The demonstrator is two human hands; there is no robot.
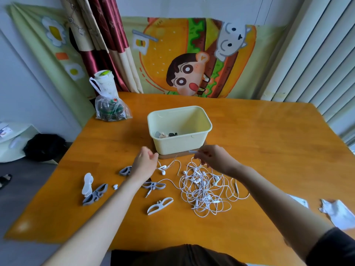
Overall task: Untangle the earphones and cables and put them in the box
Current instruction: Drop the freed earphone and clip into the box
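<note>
A tangle of white earphone cables (204, 191) lies on the wooden table (269, 135), in front of a pale yellow box (180, 143). The box stands on a brown mat and has a few small dark and light items at its bottom. My left hand (145, 163) pinches a thin white cable just left of the box's near corner. My right hand (213, 157) pinches cable strands and a small white piece above the tangle, lifting them. A pair of earbuds (163, 168) hangs between the hands.
Grey and white cable winders (160, 205) lie scattered left of the tangle, one (95, 194) near the left edge. A clear bag with a cup (109, 108) stands at the far left corner. Crumpled white paper (338, 212) lies at the right edge.
</note>
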